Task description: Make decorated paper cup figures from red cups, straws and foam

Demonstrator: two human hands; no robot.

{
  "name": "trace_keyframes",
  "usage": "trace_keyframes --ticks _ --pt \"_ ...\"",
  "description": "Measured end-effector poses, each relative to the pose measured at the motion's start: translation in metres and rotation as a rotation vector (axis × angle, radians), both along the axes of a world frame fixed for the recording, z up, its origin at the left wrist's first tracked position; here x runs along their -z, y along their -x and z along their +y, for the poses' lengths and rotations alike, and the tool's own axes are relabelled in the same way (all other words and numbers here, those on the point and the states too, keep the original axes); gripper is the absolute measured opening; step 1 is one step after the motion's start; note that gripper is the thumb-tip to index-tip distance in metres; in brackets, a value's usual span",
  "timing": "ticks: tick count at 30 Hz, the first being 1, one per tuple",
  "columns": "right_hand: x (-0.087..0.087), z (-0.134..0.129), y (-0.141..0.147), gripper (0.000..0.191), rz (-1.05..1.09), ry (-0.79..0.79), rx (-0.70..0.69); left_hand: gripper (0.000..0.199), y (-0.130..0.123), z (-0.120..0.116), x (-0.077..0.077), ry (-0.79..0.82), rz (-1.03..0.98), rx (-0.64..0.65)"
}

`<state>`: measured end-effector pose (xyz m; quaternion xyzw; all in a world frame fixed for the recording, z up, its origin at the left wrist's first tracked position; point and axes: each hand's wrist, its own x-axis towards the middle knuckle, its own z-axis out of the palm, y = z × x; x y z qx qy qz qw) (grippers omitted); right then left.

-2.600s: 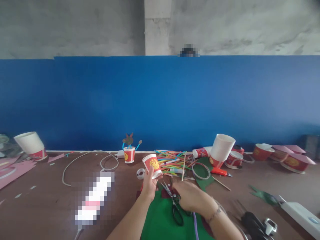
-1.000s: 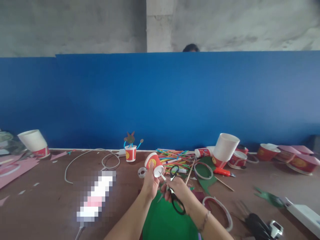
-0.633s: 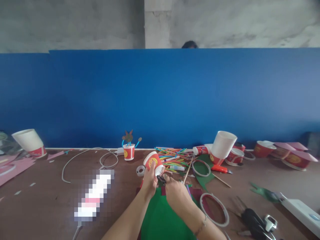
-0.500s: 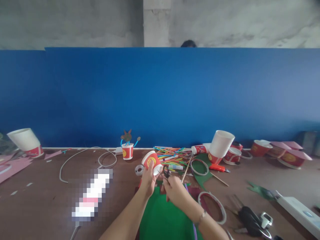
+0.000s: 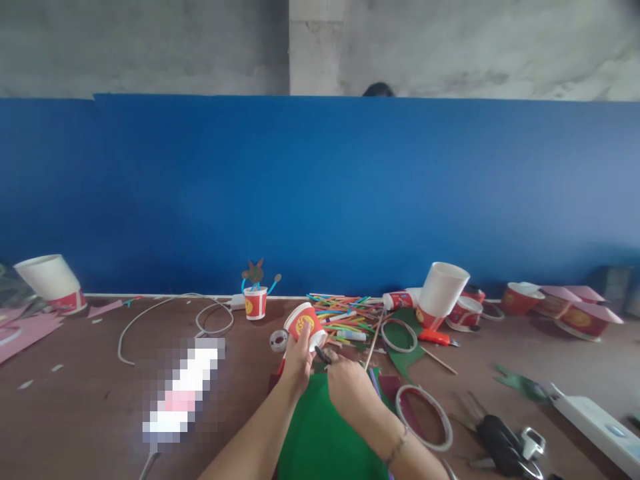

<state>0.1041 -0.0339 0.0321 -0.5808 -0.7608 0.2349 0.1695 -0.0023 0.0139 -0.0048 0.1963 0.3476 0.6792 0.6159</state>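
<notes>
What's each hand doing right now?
Left hand: closed on a tilted paper cup.
Right hand: closed on a dark tool, probably scissors.

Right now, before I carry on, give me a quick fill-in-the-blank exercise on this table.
1. The hand holding the tilted paper cup is the person's ____ one.
2. The bracelet is on the person's ____ wrist.
3. The bright sheet between the forearms is ____.
4. In the picture, the animal figure is to the ____ of the colourful strips.

Missing words: left; right; green; left.
</notes>
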Motion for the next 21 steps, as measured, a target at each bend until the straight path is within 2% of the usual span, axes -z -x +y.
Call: trace_keyframes --ticks 3,5,7,8,10,14,17,19,21 --pt "-0.005 0.006 -0.005 0.032 0.480 0.347 0.062 0.052 0.000 -0.003 -0.001 -0.039 -0.036 0.005" --pt "-0.009 0.012 -0.009 0.027 0.866 0.607 0.087 0.049 -0.001 -0.007 -0.003 -0.052 -0.006 0.039" --pt "-0.010 0.017 -0.010 0.017 1.131 0.746 0.092 0.047 -0.003 -0.010 -0.004 -0.049 0.039 0.082" --pt "-0.010 0.018 -0.010 0.016 1.170 0.753 0.096 0.048 -0.004 -0.011 -0.004 -0.050 0.051 0.097" --pt "-0.009 0.018 -0.008 0.020 1.053 0.654 0.096 0.049 -0.005 -0.012 -0.005 -0.066 0.047 0.099" --pt "-0.005 0.011 -0.006 0.034 0.462 0.305 0.057 0.051 -0.005 -0.013 -0.006 -0.089 0.024 0.106" --pt "-0.006 0.006 -0.007 0.034 0.076 -0.014 0.007 0.049 -0.006 -0.015 -0.007 -0.130 0.027 0.137" --pt "-0.008 0.004 -0.009 0.028 -0.082 -0.151 -0.037 0.049 -0.007 -0.015 -0.007 -0.136 0.038 0.147" --pt "-0.009 0.004 -0.010 0.026 -0.090 -0.164 -0.052 0.051 -0.006 -0.016 -0.007 -0.117 0.024 0.144"
